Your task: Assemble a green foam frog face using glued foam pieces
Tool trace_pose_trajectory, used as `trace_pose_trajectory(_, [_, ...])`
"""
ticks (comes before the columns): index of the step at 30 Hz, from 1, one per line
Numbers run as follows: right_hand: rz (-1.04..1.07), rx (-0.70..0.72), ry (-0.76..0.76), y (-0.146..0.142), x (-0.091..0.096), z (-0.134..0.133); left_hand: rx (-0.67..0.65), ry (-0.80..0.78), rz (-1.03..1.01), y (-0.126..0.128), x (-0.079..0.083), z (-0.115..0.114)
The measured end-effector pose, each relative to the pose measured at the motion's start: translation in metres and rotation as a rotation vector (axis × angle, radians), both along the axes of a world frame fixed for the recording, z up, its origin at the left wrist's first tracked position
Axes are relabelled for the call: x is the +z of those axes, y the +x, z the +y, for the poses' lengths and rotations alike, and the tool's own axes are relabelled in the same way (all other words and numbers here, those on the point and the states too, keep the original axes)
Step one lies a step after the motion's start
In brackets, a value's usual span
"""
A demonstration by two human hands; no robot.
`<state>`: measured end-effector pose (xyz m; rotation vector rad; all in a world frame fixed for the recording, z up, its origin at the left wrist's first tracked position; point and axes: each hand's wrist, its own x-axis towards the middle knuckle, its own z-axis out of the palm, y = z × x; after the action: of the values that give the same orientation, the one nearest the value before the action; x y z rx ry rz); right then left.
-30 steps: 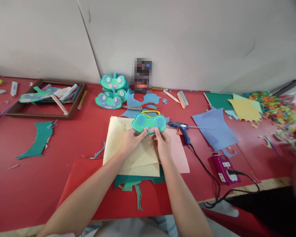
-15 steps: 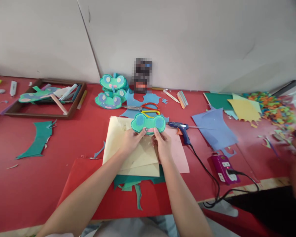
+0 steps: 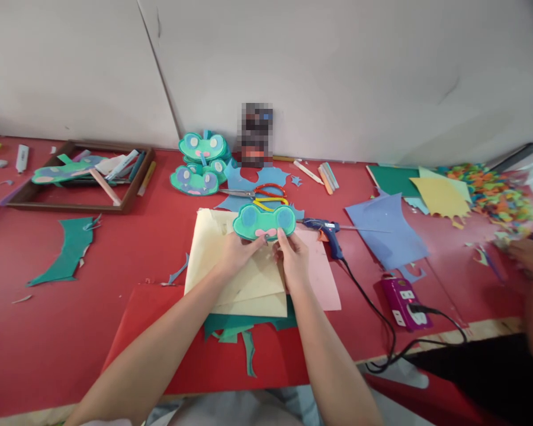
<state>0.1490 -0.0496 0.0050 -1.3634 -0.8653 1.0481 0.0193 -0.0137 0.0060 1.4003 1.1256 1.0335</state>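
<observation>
Both my hands hold a green felt frog face with two blue round eye patches and a pink mouth strip. My left hand pinches its lower edge, thumb by the pink mouth. At the lower right, my right hand grips it between thumb and fingers. Beneath lie cream felt sheets and a pink sheet. Just beyond are scissors with red handles, another yellow handle, and blue felt scraps. Finished-looking frog faces with pale pupils are piled behind.
A blue glue gun lies to the right, near a purple power socket with a black cord. A brown frame holding markers stands left. Blue felt and colourful scraps lie right, where another person's hand shows.
The frog face has shifted slightly left, and more of its pink mouth shows as my left thumb has slid along it. The other person's hand has come further into view.
</observation>
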Motion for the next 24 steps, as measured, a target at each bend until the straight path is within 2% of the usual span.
trace_pose_trajectory(6, [-0.031,0.007,0.014,0.002,0.001,0.001,-0.025,0.014,-0.022,0.002,0.0,0.0])
trace_pose_trajectory(9, [-0.027,-0.044,0.03,0.0,0.003,0.0,0.031,-0.011,-0.017,0.0,0.0,0.001])
trace_pose_trajectory(13, [-0.213,-0.141,0.151,-0.005,0.008,-0.004,0.059,-0.038,0.002,-0.002,0.002,0.002])
trace_pose_trajectory(18, [-0.516,0.027,0.273,-0.01,0.011,-0.007,0.055,-0.028,0.005,-0.001,0.006,0.002])
trace_pose_trajectory(24, [-0.578,0.067,0.284,-0.009,0.013,-0.006,0.015,0.044,0.017,-0.002,-0.007,0.004])
